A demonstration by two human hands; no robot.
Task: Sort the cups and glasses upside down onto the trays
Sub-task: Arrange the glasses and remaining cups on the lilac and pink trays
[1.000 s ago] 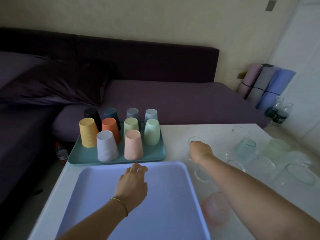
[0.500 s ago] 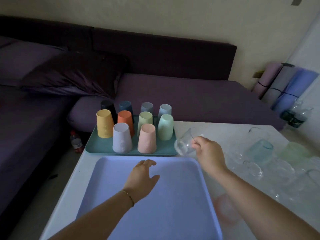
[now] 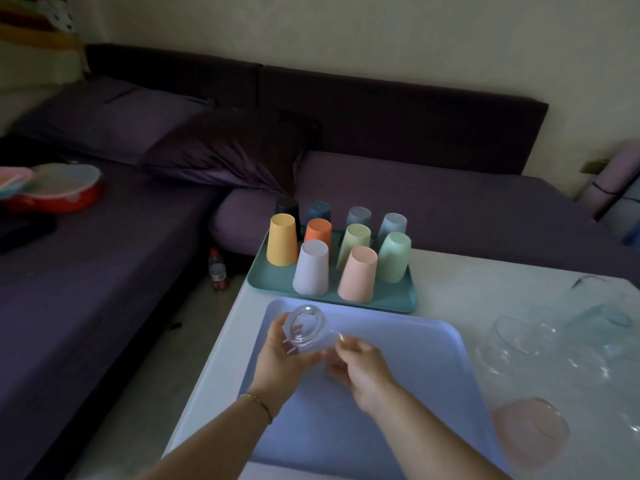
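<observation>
Both hands hold a clear glass (image 3: 304, 329) tilted over the far left part of the lavender tray (image 3: 398, 393); its thick base faces up toward me. My left hand (image 3: 280, 358) grips the glass from the left. My right hand (image 3: 363, 372) holds its rim end from the right. Behind it, the teal tray (image 3: 391, 299) carries several coloured plastic cups standing upside down. More clear and tinted glasses (image 3: 540, 344) stand on the white table to the right, with a pink glass (image 3: 530, 434) nearest me.
The white table (image 3: 467, 282) ends at its left edge just beside the lavender tray. A purple sofa with a cushion (image 3: 228, 154) lies behind and to the left. A small bottle (image 3: 217, 269) stands on the floor. Red and pastel bowls (image 3: 52, 188) sit on the sofa.
My right hand carried the clear glass left over the lavender tray. My left hand rose from the tray and took hold of it. The glass has turned base-up.
</observation>
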